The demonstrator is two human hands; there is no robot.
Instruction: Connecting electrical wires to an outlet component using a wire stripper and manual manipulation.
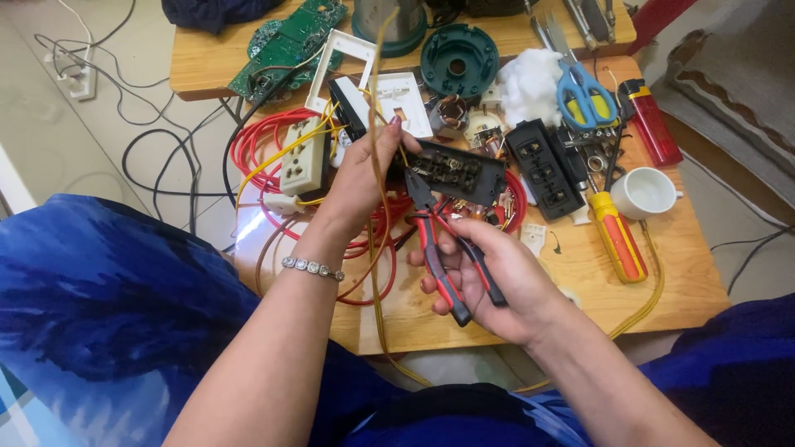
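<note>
My left hand [358,175] grips a black socket block [454,171] above a low wooden table [571,281], with a thin yellow wire [374,99] running past its fingers. My right hand [489,277] holds red-and-black pliers [443,248] by the handles. The pliers' jaws point up and touch the lower left edge of the socket block. A bracelet sits on my left wrist.
Red cable coils [261,141], a cream socket strip [303,157], a second black socket strip [544,168], blue scissors [584,95], an orange screwdriver [619,237], a white cup [648,193], a red lighter [652,122], white wall plates and a green circuit board [286,45] crowd the table.
</note>
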